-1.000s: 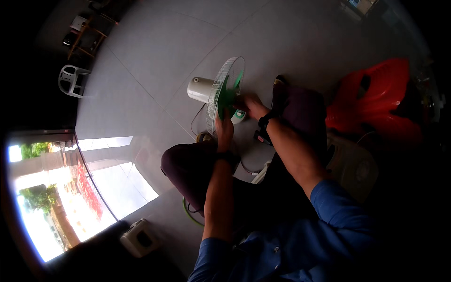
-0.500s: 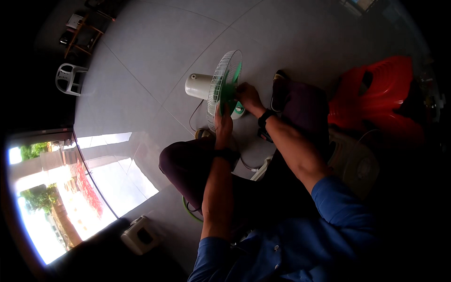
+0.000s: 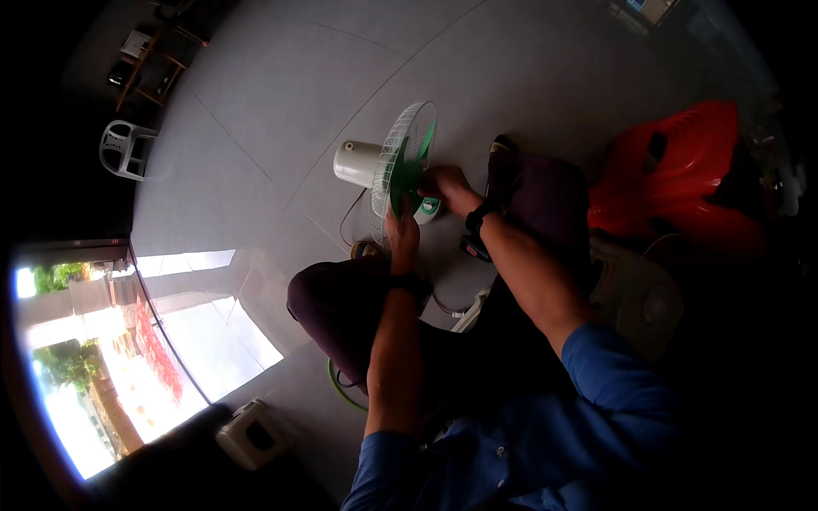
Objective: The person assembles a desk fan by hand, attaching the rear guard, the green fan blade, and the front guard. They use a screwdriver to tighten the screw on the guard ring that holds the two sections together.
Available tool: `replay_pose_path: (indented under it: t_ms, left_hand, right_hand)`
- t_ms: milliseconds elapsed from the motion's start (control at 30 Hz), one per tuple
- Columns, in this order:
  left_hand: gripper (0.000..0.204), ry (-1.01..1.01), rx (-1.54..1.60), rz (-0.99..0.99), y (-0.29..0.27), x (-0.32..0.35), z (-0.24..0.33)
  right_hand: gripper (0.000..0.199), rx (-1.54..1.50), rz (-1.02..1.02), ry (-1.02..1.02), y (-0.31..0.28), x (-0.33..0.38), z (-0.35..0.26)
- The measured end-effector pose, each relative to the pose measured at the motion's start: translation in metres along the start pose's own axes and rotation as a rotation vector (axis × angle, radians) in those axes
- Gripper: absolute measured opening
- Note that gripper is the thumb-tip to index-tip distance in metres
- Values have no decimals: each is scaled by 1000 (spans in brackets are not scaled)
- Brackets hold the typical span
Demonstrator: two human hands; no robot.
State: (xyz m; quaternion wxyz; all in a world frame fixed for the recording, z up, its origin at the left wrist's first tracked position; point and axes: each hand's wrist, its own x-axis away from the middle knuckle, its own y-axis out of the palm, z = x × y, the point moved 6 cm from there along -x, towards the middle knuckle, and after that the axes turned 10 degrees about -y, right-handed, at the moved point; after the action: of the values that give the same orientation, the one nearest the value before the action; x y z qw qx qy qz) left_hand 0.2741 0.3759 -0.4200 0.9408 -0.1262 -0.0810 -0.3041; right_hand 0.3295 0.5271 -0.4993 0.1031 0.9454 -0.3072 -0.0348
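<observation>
A white and green electric fan stands on the floor in front of me, with its pale motor housing [image 3: 356, 162] turned to the left. The white wire rear guard [image 3: 388, 153] stands upright behind the green fan blade [image 3: 404, 175]. My left hand [image 3: 402, 232] grips the lower part of the blade from below. At the blade's centre my right hand [image 3: 447, 187] is closed, its fingertips at the hub; what they pinch is hidden. Part of the green and white fan base [image 3: 429, 207] shows below my right hand.
Red plastic stools [image 3: 669, 175] lie at the right. Beside my right leg is a pale appliance casing [image 3: 639, 294]. A beige box-like unit [image 3: 253, 434] sits at the lower left by the bright doorway. A white plastic chair [image 3: 125, 152] stands far left. A cord [image 3: 343, 223] trails from the fan.
My right hand has turned at the hub, its fingers now more curled under. The green blade sits at a slightly different angle. The whole view has shifted slightly.
</observation>
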Motion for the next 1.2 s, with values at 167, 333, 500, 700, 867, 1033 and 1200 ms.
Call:
replay_pose_path:
  t_ms: [167,333,500,700,867,1033,1200]
  left_hand:
    - [45,-34,46,15,-12,-1,-19]
    - [42,-93,9,-7,-10,-3,-25]
    - [40,-50,-10,-92,-1,-2,-5]
    - [40,-48,22,-86,-8,-2,-13]
    - [40,-72,-2,-85,-8,-2,-13]
    - [39,-70,80,-137,-4,1,-3]
    - [40,-89,10,-48,-9,-3,-12]
  right_hand:
    - [16,-183,-6,35,21,10,-11]
    - [15,-34,-100,-92,14,1,0]
    - [15,117,48,-14,-4,-14,18]
    - [19,95,132,185,16,-4,-22]
    - [20,288,124,128,14,-3,-32]
    - [36,356,274,-11,12,1,-33]
    - [25,359,250,-12,19,4,-41]
